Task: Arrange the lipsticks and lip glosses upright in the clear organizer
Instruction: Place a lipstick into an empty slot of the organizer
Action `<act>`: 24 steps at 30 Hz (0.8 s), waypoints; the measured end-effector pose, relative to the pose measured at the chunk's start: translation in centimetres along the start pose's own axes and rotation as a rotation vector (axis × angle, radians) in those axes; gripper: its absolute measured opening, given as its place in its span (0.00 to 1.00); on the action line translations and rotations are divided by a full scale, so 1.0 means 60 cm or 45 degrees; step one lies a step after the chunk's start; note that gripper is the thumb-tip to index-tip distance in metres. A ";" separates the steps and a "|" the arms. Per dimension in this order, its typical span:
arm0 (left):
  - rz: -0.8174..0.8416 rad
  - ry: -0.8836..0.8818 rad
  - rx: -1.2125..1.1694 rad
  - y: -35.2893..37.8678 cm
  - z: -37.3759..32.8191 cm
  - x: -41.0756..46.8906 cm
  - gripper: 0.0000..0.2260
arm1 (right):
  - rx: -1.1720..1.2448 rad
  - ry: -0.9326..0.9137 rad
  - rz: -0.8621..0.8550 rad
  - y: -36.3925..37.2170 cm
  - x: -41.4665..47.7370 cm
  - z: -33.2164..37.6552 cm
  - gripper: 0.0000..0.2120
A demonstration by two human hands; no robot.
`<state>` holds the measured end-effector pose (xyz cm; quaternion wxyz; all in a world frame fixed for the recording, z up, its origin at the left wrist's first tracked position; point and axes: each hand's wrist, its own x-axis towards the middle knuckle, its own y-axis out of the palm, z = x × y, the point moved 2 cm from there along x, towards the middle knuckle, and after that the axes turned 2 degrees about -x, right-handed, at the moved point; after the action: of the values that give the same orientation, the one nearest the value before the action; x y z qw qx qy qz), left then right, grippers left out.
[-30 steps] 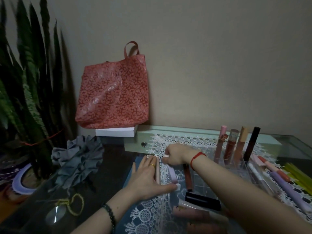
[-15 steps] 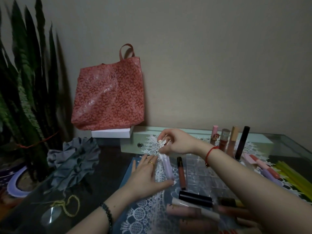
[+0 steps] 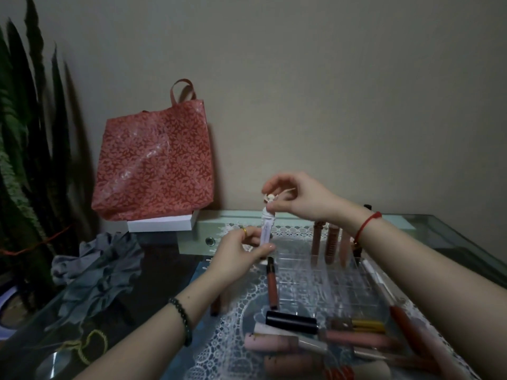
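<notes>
Above the glass table (image 3: 450, 237), our left hand (image 3: 236, 259) and right hand (image 3: 301, 200) are pinching a gloss tube (image 3: 266, 230) upright for the organizer (image 3: 315, 278).

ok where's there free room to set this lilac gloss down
Free: the front cells of the clear organizer, ahead of the upright tubes in its back row, and the dark glass between the grey cloth and the lace mat. Crowded: the mat's near end, where loose tubes lie packed.

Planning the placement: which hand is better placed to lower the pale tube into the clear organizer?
Probably the right hand: it pinches the cap of the pale tube from above, on the side of the clear organizer; the left hand grips its lower body.
</notes>
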<state>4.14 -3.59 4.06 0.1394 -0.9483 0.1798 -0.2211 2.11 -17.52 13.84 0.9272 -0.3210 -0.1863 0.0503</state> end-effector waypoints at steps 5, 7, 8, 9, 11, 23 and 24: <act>-0.010 0.024 -0.058 0.032 -0.018 0.041 0.05 | -0.175 -0.046 -0.192 -0.049 -0.001 -0.008 0.06; -0.001 0.045 -0.049 0.044 -0.025 0.054 0.03 | -0.231 -0.042 -0.212 -0.064 -0.004 -0.012 0.05; 0.004 0.058 -0.048 0.050 -0.028 0.059 0.03 | -0.255 -0.039 -0.218 -0.071 -0.006 -0.014 0.05; 0.007 0.070 -0.049 0.055 -0.029 0.064 0.02 | -0.276 -0.034 -0.222 -0.077 -0.007 -0.016 0.06; 0.016 0.081 -0.031 0.063 -0.031 0.070 0.02 | -0.323 -0.024 -0.229 -0.086 -0.010 -0.021 0.06; 0.038 -0.005 0.032 0.084 -0.004 0.081 0.09 | -0.382 0.089 -0.171 -0.096 -0.030 -0.044 0.04; 0.040 -0.009 0.038 0.086 -0.001 0.080 0.09 | -0.402 0.086 -0.159 -0.095 -0.031 -0.043 0.05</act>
<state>6.70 -10.17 4.13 0.1576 -0.9440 0.1907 -0.2181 1.20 -23.93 14.88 0.8723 -0.4521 -0.1800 -0.0482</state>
